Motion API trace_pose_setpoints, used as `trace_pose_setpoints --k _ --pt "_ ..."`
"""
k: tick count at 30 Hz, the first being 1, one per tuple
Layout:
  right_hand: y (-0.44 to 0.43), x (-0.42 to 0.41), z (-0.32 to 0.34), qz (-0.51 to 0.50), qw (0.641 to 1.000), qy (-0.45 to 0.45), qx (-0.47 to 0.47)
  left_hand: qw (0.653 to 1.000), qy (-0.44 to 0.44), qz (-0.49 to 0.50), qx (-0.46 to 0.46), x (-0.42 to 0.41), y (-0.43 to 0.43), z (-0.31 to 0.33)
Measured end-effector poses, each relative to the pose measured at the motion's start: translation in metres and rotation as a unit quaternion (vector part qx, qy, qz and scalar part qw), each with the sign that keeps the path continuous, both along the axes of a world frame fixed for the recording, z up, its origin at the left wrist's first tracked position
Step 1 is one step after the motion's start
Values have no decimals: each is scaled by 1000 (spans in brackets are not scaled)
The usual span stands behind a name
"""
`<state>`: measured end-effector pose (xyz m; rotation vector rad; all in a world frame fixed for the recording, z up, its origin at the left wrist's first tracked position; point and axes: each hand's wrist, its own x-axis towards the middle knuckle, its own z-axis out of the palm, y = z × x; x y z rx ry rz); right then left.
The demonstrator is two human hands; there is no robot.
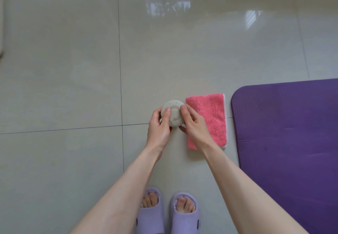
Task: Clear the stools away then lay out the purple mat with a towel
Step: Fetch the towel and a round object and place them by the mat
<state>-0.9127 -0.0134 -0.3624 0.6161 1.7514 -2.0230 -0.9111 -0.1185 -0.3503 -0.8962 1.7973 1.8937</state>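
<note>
The purple mat (289, 138) lies flat on the tiled floor at the right, its rounded corner near the centre. A folded pink towel (210, 116) rests on the floor just left of the mat, apart from it. Left of the towel, both hands hold a small round beige disc (173, 112) with a pale pink ring and small holes on top. My left hand (159, 126) grips its left side, thumb on the face. My right hand (192, 122) grips its right side and covers part of the towel. No stools are in view.
Glossy grey floor tiles (73, 69) stretch out to the left and ahead, with window reflections at the top. My feet in lilac slippers (168, 213) stand at the bottom centre. A pale edge of furniture (1, 23) shows at the far left.
</note>
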Motion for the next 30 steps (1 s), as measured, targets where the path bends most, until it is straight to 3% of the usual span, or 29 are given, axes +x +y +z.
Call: trace_pose_setpoints --k 30 --pt "-6 12 -8 -21 998 -62 24 999 -18 -36 -8 5 -1 -4"
